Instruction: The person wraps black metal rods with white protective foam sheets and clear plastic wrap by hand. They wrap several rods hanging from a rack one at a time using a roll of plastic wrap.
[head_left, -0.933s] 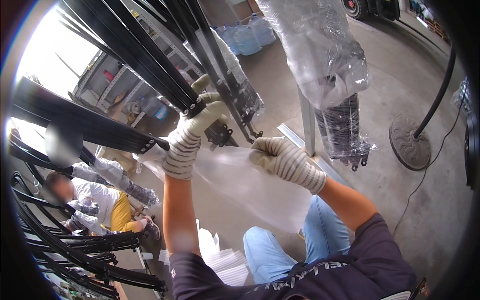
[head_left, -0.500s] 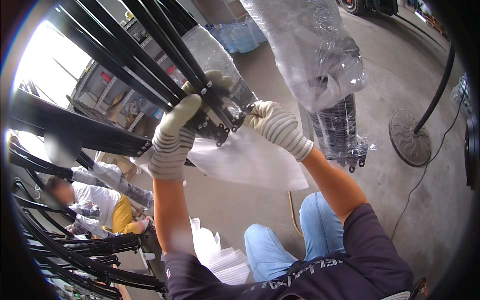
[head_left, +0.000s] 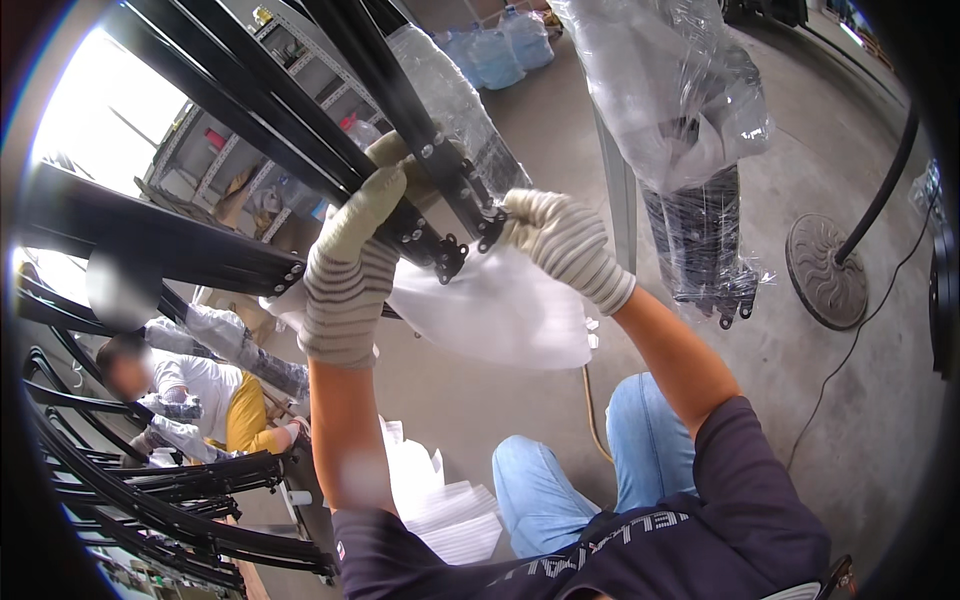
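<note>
Both hands wear pale knit gloves with grey stripes. My left hand [head_left: 352, 275] is closed around black metal bars [head_left: 300, 135] that slant down from the upper left, its thumb lying along one of them. Bolts and small rounded brackets [head_left: 451, 258] finish the bars' lower ends. To the right of those ends, my right hand [head_left: 572, 248] has curled fingers at the upper edge of a thin white foam sheet [head_left: 490, 315], which hangs beneath the bars. Blur softens these fingertips. Another black bar [head_left: 200, 240] reaches in from the left, its end beside my left wrist.
A plastic-wrapped bundle [head_left: 690, 130] stands to the right, near a round ornate base [head_left: 828, 270] with a black pole. White sheets [head_left: 440, 510] lie by my knees. A co-worker [head_left: 200, 390] sits at left beyond curved black bars [head_left: 190, 520]. Shelves [head_left: 290, 80] stand behind.
The surroundings have shifted slightly right in view. My right hand has come a little away from the bar ends, and the foam sheet has changed shape. My left hand still grips the bars.
</note>
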